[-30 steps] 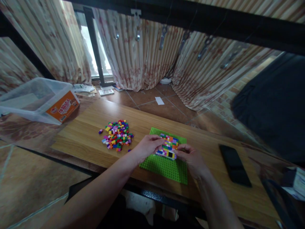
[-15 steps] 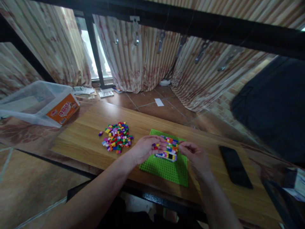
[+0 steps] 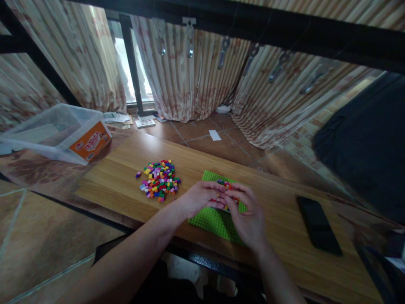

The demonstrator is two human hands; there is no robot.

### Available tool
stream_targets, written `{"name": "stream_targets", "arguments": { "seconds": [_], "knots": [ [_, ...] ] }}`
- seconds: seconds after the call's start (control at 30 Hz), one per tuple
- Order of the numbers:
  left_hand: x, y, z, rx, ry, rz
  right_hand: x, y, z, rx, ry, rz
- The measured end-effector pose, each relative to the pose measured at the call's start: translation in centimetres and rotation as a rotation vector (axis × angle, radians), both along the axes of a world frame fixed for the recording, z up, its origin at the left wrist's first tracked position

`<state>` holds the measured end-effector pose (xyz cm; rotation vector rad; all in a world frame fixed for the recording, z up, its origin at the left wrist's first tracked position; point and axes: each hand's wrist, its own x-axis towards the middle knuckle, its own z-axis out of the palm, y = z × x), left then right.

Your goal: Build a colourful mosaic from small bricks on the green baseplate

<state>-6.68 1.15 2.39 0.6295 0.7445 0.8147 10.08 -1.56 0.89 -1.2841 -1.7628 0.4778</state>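
Observation:
My left hand (image 3: 196, 198) is cupped with its palm turned up over the green baseplate (image 3: 211, 223), and a few small toy bricks (image 3: 218, 196) lie at its fingers. My right hand (image 3: 249, 215) reaches across from the right, thumb and fingertips drawn together at the left fingers. What is between those tips is hidden. Under both hands, a multicoloured brick build (image 3: 227, 184) sits on the baseplate, mostly covered. To the left, a heap of loose bricks (image 3: 161, 179) lies on the wooden tabletop (image 3: 117, 177).
One purple brick (image 3: 138, 174) lies apart from the heap. A clear plastic bin (image 3: 60, 145) with an orange label stands at the far left. On the right of the tabletop lies a black phone (image 3: 319, 226). A dark metal bar (image 3: 253, 25) crosses above, before curtains.
My right hand has moved left from the build's right side to my left fingers, covering more of the build. My left hand stays cupped. The view has shifted slightly.

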Motion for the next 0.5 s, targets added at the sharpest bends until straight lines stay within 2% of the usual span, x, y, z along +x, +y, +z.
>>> {"name": "stream_targets", "arguments": {
  "seconds": [0.5],
  "knots": [
    [0.18, -0.19, -0.11, 0.066, 0.065, -0.084, -0.34, -0.23, -0.04, -0.012, -0.041, 0.057]
  ]
}}
